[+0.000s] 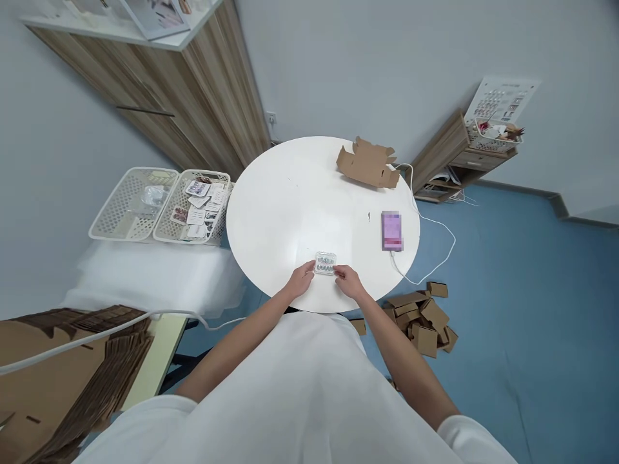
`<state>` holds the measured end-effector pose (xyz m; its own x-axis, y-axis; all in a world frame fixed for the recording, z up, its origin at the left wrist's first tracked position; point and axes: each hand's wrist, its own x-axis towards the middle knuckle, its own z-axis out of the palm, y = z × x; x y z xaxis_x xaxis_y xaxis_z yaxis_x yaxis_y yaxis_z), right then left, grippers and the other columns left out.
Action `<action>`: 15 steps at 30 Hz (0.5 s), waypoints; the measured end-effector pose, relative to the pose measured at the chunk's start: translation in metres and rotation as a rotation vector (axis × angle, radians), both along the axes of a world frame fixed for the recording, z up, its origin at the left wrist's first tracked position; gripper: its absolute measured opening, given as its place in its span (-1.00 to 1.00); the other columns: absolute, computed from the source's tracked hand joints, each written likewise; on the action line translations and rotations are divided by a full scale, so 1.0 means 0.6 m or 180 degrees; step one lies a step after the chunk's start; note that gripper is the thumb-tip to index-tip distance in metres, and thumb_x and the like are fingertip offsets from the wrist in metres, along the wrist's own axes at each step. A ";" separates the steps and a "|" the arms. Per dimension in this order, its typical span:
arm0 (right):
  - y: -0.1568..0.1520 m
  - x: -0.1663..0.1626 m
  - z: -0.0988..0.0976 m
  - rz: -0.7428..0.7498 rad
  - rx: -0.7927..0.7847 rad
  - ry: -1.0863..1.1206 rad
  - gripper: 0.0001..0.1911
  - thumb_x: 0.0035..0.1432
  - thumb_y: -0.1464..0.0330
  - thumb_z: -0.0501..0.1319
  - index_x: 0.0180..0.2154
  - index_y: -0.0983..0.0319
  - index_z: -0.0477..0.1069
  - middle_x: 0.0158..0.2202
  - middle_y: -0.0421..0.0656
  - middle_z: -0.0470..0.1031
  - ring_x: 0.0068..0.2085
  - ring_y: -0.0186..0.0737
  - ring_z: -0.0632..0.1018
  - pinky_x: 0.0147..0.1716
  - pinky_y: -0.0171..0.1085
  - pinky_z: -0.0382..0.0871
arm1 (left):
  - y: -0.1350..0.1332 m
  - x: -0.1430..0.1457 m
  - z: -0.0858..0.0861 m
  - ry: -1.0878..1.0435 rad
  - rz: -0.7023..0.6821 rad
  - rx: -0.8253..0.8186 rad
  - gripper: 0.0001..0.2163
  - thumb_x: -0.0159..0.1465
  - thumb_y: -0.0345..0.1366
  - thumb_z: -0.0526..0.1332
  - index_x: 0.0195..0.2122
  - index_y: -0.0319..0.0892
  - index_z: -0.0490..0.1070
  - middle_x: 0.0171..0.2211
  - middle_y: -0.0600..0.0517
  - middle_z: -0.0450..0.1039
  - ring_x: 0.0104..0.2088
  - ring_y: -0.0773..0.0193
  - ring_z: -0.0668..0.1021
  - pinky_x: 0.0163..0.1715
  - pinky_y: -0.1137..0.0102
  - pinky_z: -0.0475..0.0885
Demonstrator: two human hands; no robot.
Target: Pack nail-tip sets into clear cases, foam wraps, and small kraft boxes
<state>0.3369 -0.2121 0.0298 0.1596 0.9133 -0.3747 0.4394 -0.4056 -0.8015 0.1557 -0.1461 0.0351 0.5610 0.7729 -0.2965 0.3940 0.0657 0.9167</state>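
A small clear plastic case [325, 263] lies near the front edge of the round white table [271, 212]. Two rows of small shiny pieces, like false nails, show through it. My left hand [302, 279] holds the case by its left side, fingers closed along the edge. On the opposite side my right hand [347, 280] grips the right edge, with its fingertips against the plastic. Further back on the table is an unfolded brown cardboard box [368, 165]. A phone-like device [391, 231] with a purple screen, plugged into a white cable, lies at the right.
To the left stand two white baskets, one [162, 222] with several printed packets, the other [104, 216] with clear plastic bags. Flat cardboard [120, 367] is stacked at lower left. Folded brown boxes [425, 322] lie piled on the blue floor. The white cable [447, 251] hangs off the table's right side.
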 end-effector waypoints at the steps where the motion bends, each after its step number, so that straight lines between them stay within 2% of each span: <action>1: 0.000 0.001 -0.002 0.0078 0.0012 -0.0058 -0.50 -0.09 0.57 0.02 -0.06 0.23 0.32 -0.05 -0.08 0.33 -0.11 -0.26 0.44 -0.08 -0.26 0.33 | -0.003 0.004 0.001 0.0110 -0.0005 0.0095 -0.51 0.09 -0.50 -0.08 0.07 -0.15 0.22 0.05 0.03 0.32 0.04 0.25 0.37 0.05 0.29 0.24; 4: -0.006 0.001 -0.006 0.0279 0.0172 -0.0338 -0.49 -0.07 0.55 0.03 -0.01 0.25 0.27 -0.02 -0.05 0.28 -0.08 -0.24 0.41 -0.07 -0.25 0.31 | -0.009 0.007 -0.002 0.0520 -0.0015 0.0434 -0.52 0.09 -0.47 -0.04 0.08 -0.17 0.19 0.06 -0.02 0.29 0.04 0.20 0.35 0.03 0.27 0.25; 7: -0.024 0.001 -0.007 0.0448 0.0457 -0.0746 -0.53 0.01 0.48 0.05 0.02 0.22 0.22 -0.01 -0.06 0.25 -0.06 -0.22 0.38 -0.09 -0.23 0.29 | -0.020 -0.003 -0.008 0.0932 -0.0078 0.0993 -0.50 0.04 -0.43 0.07 0.07 -0.23 0.17 0.07 -0.10 0.24 0.06 0.12 0.31 0.03 0.22 0.24; 11: -0.052 -0.003 -0.014 0.1141 0.0553 -0.1493 -0.68 0.04 0.35 0.14 -0.10 0.18 0.31 -0.12 -0.08 0.31 -0.12 -0.16 0.35 -0.18 -0.21 0.25 | -0.038 -0.032 -0.019 0.1300 -0.0546 0.1641 -0.65 0.02 -0.33 0.17 -0.12 -0.19 0.32 -0.09 -0.09 0.31 -0.05 0.09 0.34 -0.05 0.20 0.28; 15: -0.055 -0.013 -0.031 0.1558 0.0603 -0.2213 -0.85 0.12 0.35 0.09 -0.25 0.18 0.36 -0.18 -0.08 0.34 -0.19 -0.16 0.33 -0.25 -0.23 0.15 | -0.045 -0.046 -0.022 0.1595 -0.0872 0.1871 -0.74 0.06 -0.27 0.18 -0.19 -0.13 0.35 -0.14 -0.06 0.31 -0.11 0.11 0.35 -0.12 0.21 0.27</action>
<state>0.3289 -0.2449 0.0112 -0.1309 0.9762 -0.1730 0.9443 0.0697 -0.3215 0.1279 -0.1732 0.0219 0.6611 0.7349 -0.1512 0.6983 -0.5289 0.4824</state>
